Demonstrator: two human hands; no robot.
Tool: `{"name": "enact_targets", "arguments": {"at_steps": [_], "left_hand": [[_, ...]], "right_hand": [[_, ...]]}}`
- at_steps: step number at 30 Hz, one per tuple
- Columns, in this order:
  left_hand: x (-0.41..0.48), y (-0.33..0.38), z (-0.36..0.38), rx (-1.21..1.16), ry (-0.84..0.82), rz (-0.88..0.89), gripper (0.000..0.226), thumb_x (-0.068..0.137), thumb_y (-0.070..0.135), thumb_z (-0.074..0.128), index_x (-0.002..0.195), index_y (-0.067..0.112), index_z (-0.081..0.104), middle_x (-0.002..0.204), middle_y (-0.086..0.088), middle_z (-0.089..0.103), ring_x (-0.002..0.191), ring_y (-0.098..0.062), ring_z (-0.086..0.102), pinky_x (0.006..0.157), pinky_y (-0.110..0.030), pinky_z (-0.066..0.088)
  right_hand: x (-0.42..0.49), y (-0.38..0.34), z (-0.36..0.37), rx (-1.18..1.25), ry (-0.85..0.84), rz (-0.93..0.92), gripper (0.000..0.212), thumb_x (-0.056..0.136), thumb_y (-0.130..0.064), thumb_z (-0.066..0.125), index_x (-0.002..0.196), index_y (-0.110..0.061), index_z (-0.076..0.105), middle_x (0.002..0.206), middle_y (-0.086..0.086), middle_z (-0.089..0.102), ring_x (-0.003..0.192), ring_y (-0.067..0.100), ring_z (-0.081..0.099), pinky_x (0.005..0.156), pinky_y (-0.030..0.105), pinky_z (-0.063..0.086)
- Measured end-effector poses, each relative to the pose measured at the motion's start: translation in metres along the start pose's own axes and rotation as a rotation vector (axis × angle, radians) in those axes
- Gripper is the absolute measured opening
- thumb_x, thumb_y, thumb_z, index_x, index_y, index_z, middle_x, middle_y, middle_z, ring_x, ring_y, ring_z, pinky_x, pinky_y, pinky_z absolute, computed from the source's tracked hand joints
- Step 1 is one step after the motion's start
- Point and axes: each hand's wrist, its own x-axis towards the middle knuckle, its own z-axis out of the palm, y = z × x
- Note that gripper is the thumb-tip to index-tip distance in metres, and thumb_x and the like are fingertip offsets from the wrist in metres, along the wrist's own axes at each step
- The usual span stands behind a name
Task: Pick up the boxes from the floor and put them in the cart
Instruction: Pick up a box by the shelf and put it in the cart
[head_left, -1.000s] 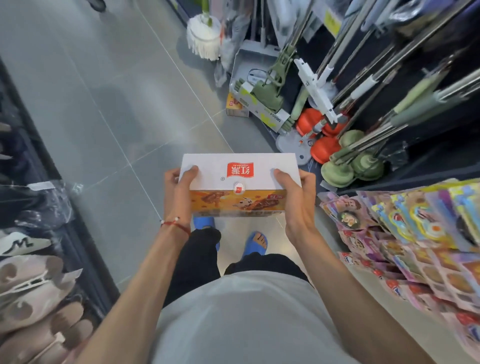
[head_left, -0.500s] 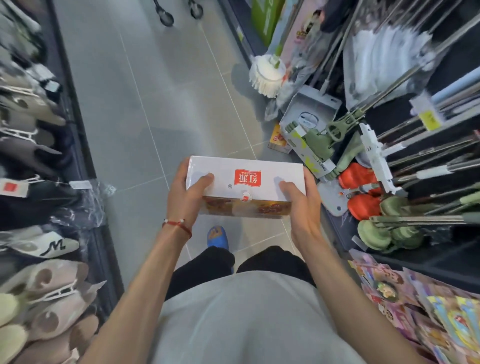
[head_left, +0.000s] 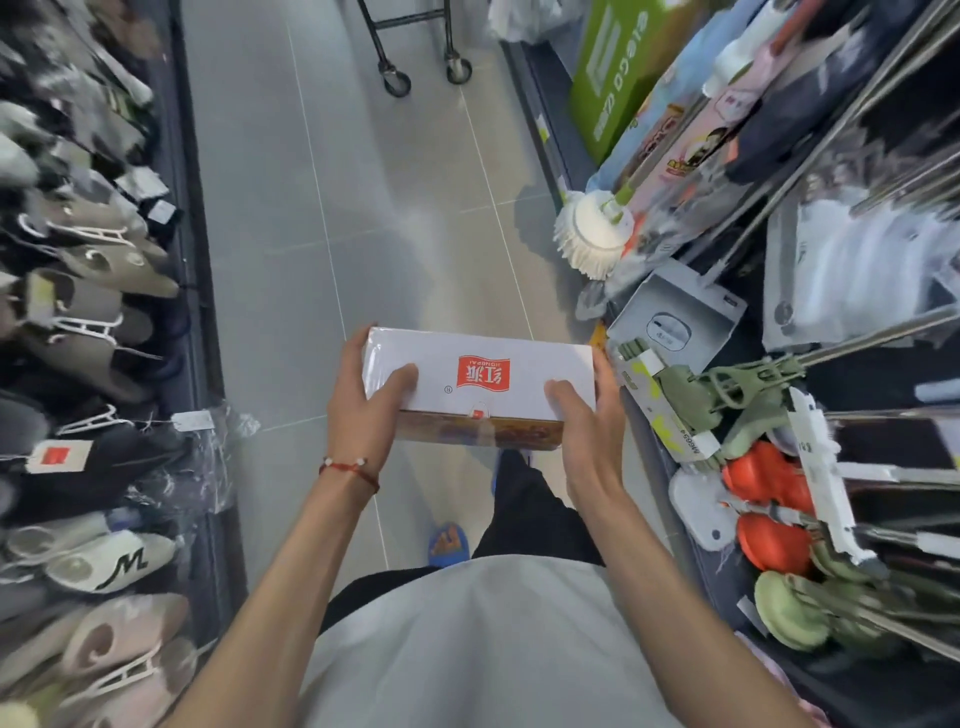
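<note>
I hold a white box (head_left: 483, 382) with a red logo on top and a brown printed front side, level at waist height over the aisle floor. My left hand (head_left: 366, 410) grips its left end, thumb on top. My right hand (head_left: 584, 421) grips its right end the same way. The cart (head_left: 415, 57) stands far ahead up the aisle; only its lower black frame and two wheels show at the top edge. A small orange box (head_left: 600, 338) lies on the floor by the right shelf, mostly hidden behind the held box.
Racks of slippers (head_left: 88, 322) line the left side. On the right stand mops (head_left: 595, 239), a grey dustpan (head_left: 675, 325), green and orange plungers (head_left: 769, 499) and a green carton (head_left: 618, 73). The grey tiled aisle (head_left: 363, 208) runs between them toward the cart.
My view has swung up and forward along the aisle, and the cart's wheels have come into sight. The box stays in both hands, now further from the mops' base.
</note>
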Motion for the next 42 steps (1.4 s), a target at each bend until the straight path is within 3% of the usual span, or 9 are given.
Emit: {"name": "enact_targets", "arguments": {"at_steps": [5, 9, 18, 22, 26, 30, 36, 39, 42], "left_hand": [[0.061, 0.045, 0.033, -0.027, 0.096, -0.011, 0.052, 0.091, 0.018, 0.064, 0.137, 0.034, 0.048, 0.126, 0.01, 0.058, 0.114, -0.009, 0.058, 0.099, -0.032, 0.049], [0.109, 0.079, 0.055, -0.081, 0.145, -0.017, 0.052, 0.093, 0.018, 0.063, 0.139, 0.035, 0.043, 0.135, 0.0, 0.055, 0.121, -0.022, 0.056, 0.099, -0.037, 0.052], [0.24, 0.132, 0.06, -0.188, 0.232, -0.03, 0.047, 0.093, 0.013, 0.063, 0.134, 0.031, 0.049, 0.127, 0.001, 0.06, 0.113, -0.016, 0.061, 0.086, -0.027, 0.055], [0.322, 0.156, 0.049, -0.219, 0.229, -0.012, 0.048, 0.091, 0.014, 0.064, 0.135, 0.029, 0.05, 0.121, 0.009, 0.061, 0.111, -0.01, 0.061, 0.074, -0.013, 0.053], [0.405, 0.191, 0.033, -0.219, 0.216, -0.017, 0.047, 0.091, 0.012, 0.064, 0.132, 0.03, 0.051, 0.119, 0.007, 0.062, 0.112, -0.016, 0.062, 0.086, -0.029, 0.054], [0.483, 0.233, 0.016, -0.174, 0.175, 0.022, 0.046, 0.091, 0.012, 0.064, 0.132, 0.029, 0.052, 0.121, 0.004, 0.061, 0.112, -0.016, 0.061, 0.079, -0.022, 0.049], [0.589, 0.289, 0.016, -0.127, 0.161, 0.038, 0.049, 0.091, 0.012, 0.065, 0.135, 0.03, 0.052, 0.129, 0.002, 0.058, 0.116, -0.019, 0.058, 0.084, -0.023, 0.05], [0.643, 0.314, 0.026, -0.115, 0.156, 0.034, 0.049, 0.093, 0.014, 0.064, 0.137, 0.03, 0.05, 0.131, -0.001, 0.056, 0.117, -0.022, 0.057, 0.089, -0.029, 0.054], [0.698, 0.342, 0.043, -0.106, 0.165, 0.039, 0.046, 0.095, 0.018, 0.063, 0.136, 0.033, 0.047, 0.13, 0.001, 0.055, 0.115, -0.021, 0.058, 0.074, -0.015, 0.055]], "right_hand": [[0.082, -0.054, 0.017, -0.029, -0.071, -0.041, 0.055, 0.076, -0.03, 0.062, 0.131, -0.031, 0.056, 0.118, -0.005, 0.068, 0.11, 0.015, 0.065, 0.068, 0.011, 0.051], [0.142, -0.098, 0.036, -0.054, -0.118, -0.068, 0.064, 0.076, -0.033, 0.062, 0.139, -0.032, 0.053, 0.121, -0.007, 0.067, 0.112, 0.012, 0.065, 0.071, 0.013, 0.052], [0.253, -0.171, 0.123, -0.125, -0.184, -0.057, 0.065, 0.077, -0.046, 0.065, 0.139, -0.04, 0.045, 0.131, -0.006, 0.062, 0.117, 0.013, 0.061, 0.091, 0.03, 0.058], [0.309, -0.2, 0.182, -0.127, -0.193, -0.088, 0.065, 0.078, -0.046, 0.065, 0.14, -0.038, 0.044, 0.128, -0.005, 0.062, 0.113, 0.013, 0.063, 0.083, 0.023, 0.059], [0.358, -0.236, 0.242, -0.095, -0.172, -0.078, 0.052, 0.089, -0.033, 0.069, 0.134, -0.042, 0.046, 0.12, -0.013, 0.063, 0.109, 0.01, 0.064, 0.069, 0.014, 0.056], [0.401, -0.275, 0.298, -0.057, -0.107, -0.053, 0.049, 0.094, -0.021, 0.07, 0.132, -0.042, 0.048, 0.116, -0.016, 0.065, 0.109, 0.012, 0.065, 0.079, 0.024, 0.058], [0.471, -0.33, 0.361, 0.012, -0.06, -0.01, 0.059, 0.075, -0.035, 0.067, 0.132, -0.04, 0.051, 0.119, -0.009, 0.069, 0.11, 0.015, 0.068, 0.09, 0.037, 0.06], [0.52, -0.354, 0.387, 0.038, -0.064, -0.005, 0.061, 0.075, -0.032, 0.068, 0.135, -0.031, 0.054, 0.121, -0.002, 0.07, 0.111, 0.019, 0.069, 0.084, 0.034, 0.062], [0.573, -0.381, 0.413, 0.07, -0.049, 0.0, 0.062, 0.074, -0.03, 0.068, 0.135, -0.028, 0.055, 0.119, -0.002, 0.071, 0.109, 0.019, 0.071, 0.071, 0.024, 0.058]]}}
